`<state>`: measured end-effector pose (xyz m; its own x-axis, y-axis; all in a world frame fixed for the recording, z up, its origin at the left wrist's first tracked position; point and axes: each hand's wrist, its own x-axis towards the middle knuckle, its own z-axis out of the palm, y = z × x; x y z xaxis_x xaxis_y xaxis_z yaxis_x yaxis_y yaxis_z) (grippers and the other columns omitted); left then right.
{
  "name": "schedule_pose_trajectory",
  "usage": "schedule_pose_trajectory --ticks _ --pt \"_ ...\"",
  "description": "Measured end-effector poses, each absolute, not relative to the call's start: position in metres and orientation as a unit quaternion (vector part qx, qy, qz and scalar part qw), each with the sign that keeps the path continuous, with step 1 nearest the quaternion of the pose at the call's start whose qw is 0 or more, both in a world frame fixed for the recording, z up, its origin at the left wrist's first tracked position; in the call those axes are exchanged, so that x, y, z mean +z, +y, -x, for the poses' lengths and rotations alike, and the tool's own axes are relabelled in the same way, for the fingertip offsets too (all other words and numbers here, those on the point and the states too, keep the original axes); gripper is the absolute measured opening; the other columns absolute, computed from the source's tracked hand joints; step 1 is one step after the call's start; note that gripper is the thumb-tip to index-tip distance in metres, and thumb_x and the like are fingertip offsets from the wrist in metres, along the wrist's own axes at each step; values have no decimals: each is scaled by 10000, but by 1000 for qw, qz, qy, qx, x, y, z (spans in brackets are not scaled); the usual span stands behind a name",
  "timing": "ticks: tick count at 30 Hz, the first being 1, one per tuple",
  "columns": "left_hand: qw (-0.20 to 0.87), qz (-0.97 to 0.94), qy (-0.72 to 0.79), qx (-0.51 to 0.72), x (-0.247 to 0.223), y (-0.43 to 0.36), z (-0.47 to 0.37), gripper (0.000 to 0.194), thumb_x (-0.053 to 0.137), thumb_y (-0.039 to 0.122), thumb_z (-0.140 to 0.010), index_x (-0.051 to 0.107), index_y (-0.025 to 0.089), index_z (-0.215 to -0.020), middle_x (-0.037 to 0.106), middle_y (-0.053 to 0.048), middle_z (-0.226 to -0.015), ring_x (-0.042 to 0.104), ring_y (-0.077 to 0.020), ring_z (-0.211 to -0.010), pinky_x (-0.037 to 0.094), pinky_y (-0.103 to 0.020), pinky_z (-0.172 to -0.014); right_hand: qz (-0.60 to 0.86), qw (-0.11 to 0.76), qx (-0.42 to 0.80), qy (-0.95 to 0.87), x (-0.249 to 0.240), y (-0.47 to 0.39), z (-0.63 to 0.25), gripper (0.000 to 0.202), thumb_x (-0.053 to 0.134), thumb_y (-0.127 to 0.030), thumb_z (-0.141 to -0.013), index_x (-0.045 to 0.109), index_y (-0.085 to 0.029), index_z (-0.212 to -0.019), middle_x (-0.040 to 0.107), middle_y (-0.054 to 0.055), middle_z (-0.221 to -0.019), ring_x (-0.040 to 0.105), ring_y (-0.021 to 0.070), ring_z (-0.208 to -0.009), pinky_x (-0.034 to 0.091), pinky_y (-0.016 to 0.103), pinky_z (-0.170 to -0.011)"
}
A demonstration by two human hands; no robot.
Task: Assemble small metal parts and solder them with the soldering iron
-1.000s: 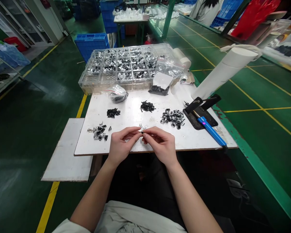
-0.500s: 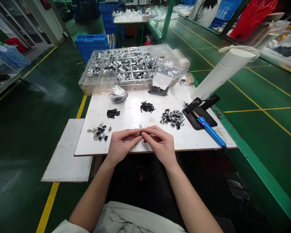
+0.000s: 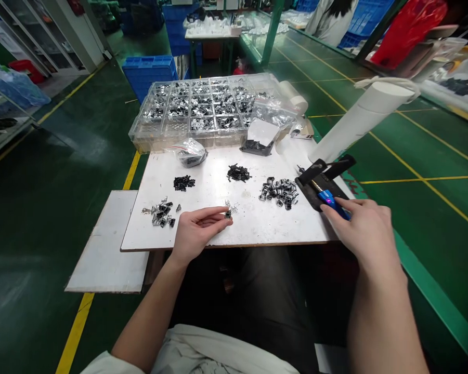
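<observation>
Between thumb and fingertips, my left hand (image 3: pixel 198 228) pinches a small black-and-silver part (image 3: pixel 228 213) just above the front of the white board (image 3: pixel 242 234). My right hand (image 3: pixel 364 223) is closed around the handle of a blue soldering iron (image 3: pixel 327 198), which lies in a black stand (image 3: pixel 319 182) at the board's right. A few thin wire-like bits (image 3: pixel 231 206) lie just beyond the pinched part. Black-and-silver parts form a pile (image 3: pixel 278 192) right of centre and another pile (image 3: pixel 161 213) at the left. Two piles of small black pieces (image 3: pixel 238 173) (image 3: pixel 184 183) sit farther back.
A clear compartment tray (image 3: pixel 148 132) full of small parts stands along the back edge. In front of it are a zip bag (image 3: pixel 191 153) and an open-topped bag of black pieces (image 3: pixel 257 147). A white tube (image 3: pixel 362 119) leans up behind the stand.
My right hand has left the small part, moved right and taken hold of the soldering iron's handle. The left hand keeps the part in nearly the same place.
</observation>
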<state>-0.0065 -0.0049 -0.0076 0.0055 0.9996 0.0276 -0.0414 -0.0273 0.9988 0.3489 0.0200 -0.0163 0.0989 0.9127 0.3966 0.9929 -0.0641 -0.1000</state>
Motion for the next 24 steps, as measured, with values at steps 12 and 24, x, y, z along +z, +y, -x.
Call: schedule_pose_trajectory --ticks 12,24 --pt "509 -488 483 519 -4 -3 7 314 895 262 -679 830 166 -970 809 -66 -834 795 -247 -807 675 -336 -839 765 145 -54 -625 5 -27 -340 312 523 -409 -910 661 -154 -1025 693 189 -903 665 344 -845 496 421 -664" --pt "522 -474 479 522 -2 -2 7 323 896 245 -672 830 165 -977 808 -65 -836 794 -249 -825 670 -341 -857 556 255 -2 -791 58 -67 -271 351 506 -479 -998 629 -252 -1235 735 68 -941 688 211 -695 503 326 -628"
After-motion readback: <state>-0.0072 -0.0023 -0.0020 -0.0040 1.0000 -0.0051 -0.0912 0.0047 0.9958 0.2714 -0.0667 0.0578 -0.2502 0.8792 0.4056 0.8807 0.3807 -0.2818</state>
